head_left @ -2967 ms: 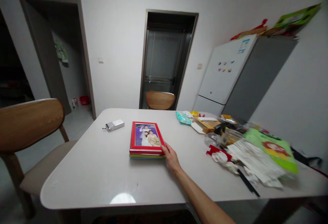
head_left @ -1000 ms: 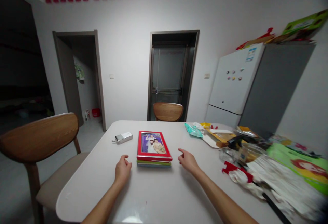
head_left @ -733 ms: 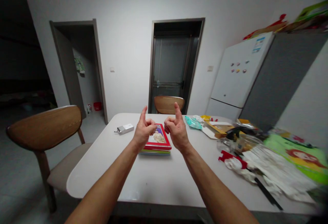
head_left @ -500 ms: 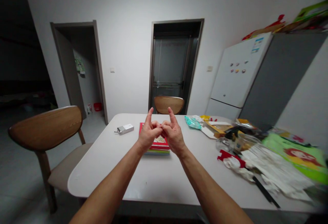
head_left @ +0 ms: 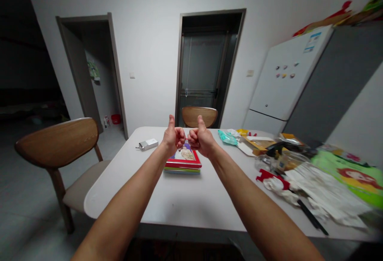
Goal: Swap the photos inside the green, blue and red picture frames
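My left hand (head_left: 173, 136) is raised in front of me, fingers curled into a fist and thumb pointing up. Facing it, my right hand (head_left: 202, 136) makes the same thumb-up fist. A narrow gap separates the two sets of knuckles, and no object shows in either hand. Behind and below them lies a stack of books (head_left: 184, 164) on the white table (head_left: 167, 209); the top one has a red-edged cover with a picture, partly hidden by my hands. Left of the stack is a small silver-and-white device (head_left: 149, 144) with a short strap.
Wooden chairs stand at the left (head_left: 60, 141) and beyond the table (head_left: 200, 116). Clutter covers the table's right side: a teal packet (head_left: 228, 137), clear plastic containers (head_left: 291, 160), white bags (head_left: 326, 193), a black stick-like item (head_left: 312, 217) and a green bag (head_left: 353, 173). A fridge (head_left: 287, 77) stands behind.
My hands, which were touching at the fingers, have moved slightly apart, and the fingers have curled into fists with thumbs up. The view has tilted a little downward.
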{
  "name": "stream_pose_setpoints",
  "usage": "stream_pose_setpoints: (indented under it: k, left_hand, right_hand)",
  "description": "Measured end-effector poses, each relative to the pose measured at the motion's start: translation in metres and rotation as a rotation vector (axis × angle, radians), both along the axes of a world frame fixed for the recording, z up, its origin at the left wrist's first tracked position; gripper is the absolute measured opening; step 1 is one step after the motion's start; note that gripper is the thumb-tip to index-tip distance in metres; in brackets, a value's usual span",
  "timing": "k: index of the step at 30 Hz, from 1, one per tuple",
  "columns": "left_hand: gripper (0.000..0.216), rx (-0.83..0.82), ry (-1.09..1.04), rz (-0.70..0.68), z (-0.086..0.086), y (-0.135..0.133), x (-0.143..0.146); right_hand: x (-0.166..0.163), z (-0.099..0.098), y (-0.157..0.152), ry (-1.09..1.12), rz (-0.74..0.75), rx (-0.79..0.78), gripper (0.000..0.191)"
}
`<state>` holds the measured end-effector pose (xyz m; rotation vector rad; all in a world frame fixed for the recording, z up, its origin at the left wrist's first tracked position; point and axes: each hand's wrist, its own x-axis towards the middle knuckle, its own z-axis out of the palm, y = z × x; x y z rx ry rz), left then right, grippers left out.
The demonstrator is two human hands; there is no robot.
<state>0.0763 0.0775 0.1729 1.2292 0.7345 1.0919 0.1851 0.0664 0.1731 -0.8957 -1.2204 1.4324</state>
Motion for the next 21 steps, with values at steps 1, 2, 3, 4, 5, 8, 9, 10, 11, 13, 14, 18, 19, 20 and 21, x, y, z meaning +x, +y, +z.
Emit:
stream_pose_setpoints:
  k: [1,2,3,4,5,8,9,10,11,13,14,18,19,20,21]
  left_hand:
    - [0.067,0.048,0.089,0.039,-0.002,0.000,0.001]
    - [0.068,0.101,0.192,0.098,-0.006,0.001,0.002]
    - [0.068,0.147,0.295,0.167,-0.012,0.003,0.001]
    - [0.067,0.181,0.381,0.238,-0.019,0.005,-0.001]
    - [0.065,0.202,0.449,0.299,-0.028,0.008,-0.004]
    - [0.045,0.246,0.591,0.432,-0.063,0.015,-0.017]
    - [0.035,0.266,0.653,0.477,-0.076,0.017,-0.021]
    - [0.029,0.283,0.712,0.509,-0.088,0.018,-0.024]
    - [0.028,0.297,0.769,0.525,-0.100,0.019,-0.026]
    - [0.030,0.325,0.870,0.535,-0.120,0.020,-0.026]
    - [0.031,0.344,0.914,0.536,-0.127,0.020,-0.025]
    - [0.032,0.424,1.053,0.516,-0.139,0.019,-0.023]
    - [0.033,0.443,1.079,0.508,-0.140,0.019,-0.023]
    - [0.033,0.465,1.099,0.493,-0.140,0.020,-0.023]
    - [0.033,0.488,1.115,0.477,-0.139,0.020,-0.023]
  right_hand:
    - [-0.002,-0.001,0.001,-0.039,-0.018,0.004,0.060]
    - [-0.003,-0.006,0.004,-0.093,-0.056,0.013,0.060]
    - [-0.003,-0.012,0.007,-0.176,-0.126,0.029,0.060]
    - [-0.001,-0.021,0.011,-0.279,-0.215,0.048,0.059]
    - [0.003,-0.030,0.015,-0.388,-0.312,0.066,0.058]
    - [0.017,-0.059,0.023,-0.603,-0.505,0.100,0.039]
    - [0.021,-0.068,0.024,-0.617,-0.517,0.107,0.030]
    - [0.025,-0.076,0.023,-0.615,-0.518,0.112,0.025]
    - [0.027,-0.083,0.022,-0.618,-0.525,0.119,0.026]
    - [0.030,-0.094,0.018,-0.628,-0.543,0.118,0.029]
    - [0.031,-0.099,0.017,-0.635,-0.555,0.105,0.029]
    - [0.035,-0.117,0.020,-0.659,-0.601,-0.006,0.028]
    - [0.038,-0.121,0.022,-0.658,-0.617,-0.033,0.030]
    - [0.040,-0.126,0.024,-0.655,-0.643,-0.053,0.037]
    - [0.043,-0.130,0.026,-0.648,-0.674,-0.062,0.045]
